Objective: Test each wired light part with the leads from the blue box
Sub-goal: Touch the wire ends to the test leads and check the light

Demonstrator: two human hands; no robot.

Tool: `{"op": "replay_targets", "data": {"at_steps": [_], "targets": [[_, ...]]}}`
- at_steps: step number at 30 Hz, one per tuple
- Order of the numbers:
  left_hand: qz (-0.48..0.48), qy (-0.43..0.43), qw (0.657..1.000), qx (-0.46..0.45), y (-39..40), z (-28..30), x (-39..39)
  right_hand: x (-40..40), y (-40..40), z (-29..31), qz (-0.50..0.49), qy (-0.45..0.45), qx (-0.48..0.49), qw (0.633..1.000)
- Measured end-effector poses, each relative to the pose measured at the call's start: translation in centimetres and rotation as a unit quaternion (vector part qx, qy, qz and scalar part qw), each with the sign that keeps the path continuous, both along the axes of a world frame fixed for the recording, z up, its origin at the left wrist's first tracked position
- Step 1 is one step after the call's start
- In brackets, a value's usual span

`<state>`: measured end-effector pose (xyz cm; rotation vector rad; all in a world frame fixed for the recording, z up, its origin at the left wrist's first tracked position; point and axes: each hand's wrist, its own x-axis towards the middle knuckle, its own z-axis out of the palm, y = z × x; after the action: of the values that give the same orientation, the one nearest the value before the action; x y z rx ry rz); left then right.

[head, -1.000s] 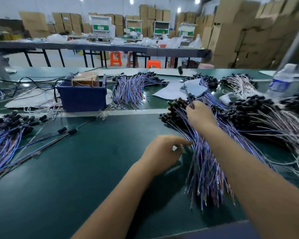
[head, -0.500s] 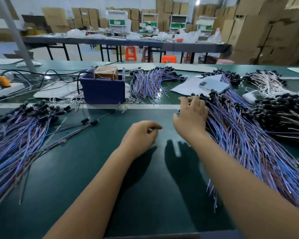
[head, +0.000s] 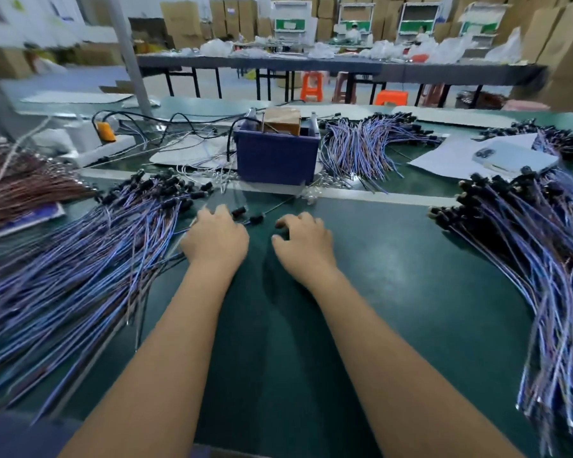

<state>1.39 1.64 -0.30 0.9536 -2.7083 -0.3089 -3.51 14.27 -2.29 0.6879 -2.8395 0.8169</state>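
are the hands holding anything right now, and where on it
Cannot tell for sure. Left hand rests at the edge of the left wire pile; right hand hovers curled over the table, apparently empty.

We take the box (head: 275, 160) at the far middle of the table (head: 394, 259) as our landmark. In it stands a carton (head: 282, 120). Left of the box we see a heap of wired light parts (head: 80, 259), and farther left a power strip (head: 93, 140). Right of the box, just beside it, lies a second bundle (head: 361, 150); well to the right we find a third heap (head: 543, 259), with paper sheets (head: 450, 157) behind it. Before the box, two leads (head: 250, 216) lie on the table, and nearer us our left hand (head: 217, 238) and right hand (head: 303, 242). Behind the box, across an aisle, stands a long bench (head: 311, 66).
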Motion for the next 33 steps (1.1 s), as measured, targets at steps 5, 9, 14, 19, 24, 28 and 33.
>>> {"op": "replay_targets", "data": {"at_steps": [5, 9, 14, 19, 24, 28, 33], "targets": [[0.014, 0.005, 1.0, 0.006, 0.0, -0.4, -1.6, -0.3, 0.8, 0.1, 0.019, -0.042, -0.093, 0.995], [0.037, 0.083, 0.995, 0.031, -0.5, -1.2, -1.7, -0.4, 1.0, 0.0, 0.03, -0.063, -0.146, 0.987], [-0.054, 0.294, 0.951, 0.079, -0.4, -1.0, -2.0, -0.1, 1.1, -0.1, 0.03, -0.07, -0.234, 0.969], [-0.177, 0.453, 0.849, 0.205, 2.1, 0.0, -2.0, 0.1, 1.6, 0.7, 0.061, -0.197, -0.383, 0.9], [-0.25, 0.449, 0.658, 0.55, 4.9, 0.8, -1.8, -0.2, 2.9, 2.0, 0.1, -0.365, -0.526, 0.762], [-0.32, 0.326, 0.499, 0.736, 5.2, 1.3, -1.0, -0.9, 4.0, 2.2, 0.097, -0.407, -0.559, 0.716], [-0.384, 0.091, 0.538, 0.745, 5.5, 1.9, -0.1, -1.0, 3.8, 2.3, 0.076, -0.408, -0.591, 0.692]]}}
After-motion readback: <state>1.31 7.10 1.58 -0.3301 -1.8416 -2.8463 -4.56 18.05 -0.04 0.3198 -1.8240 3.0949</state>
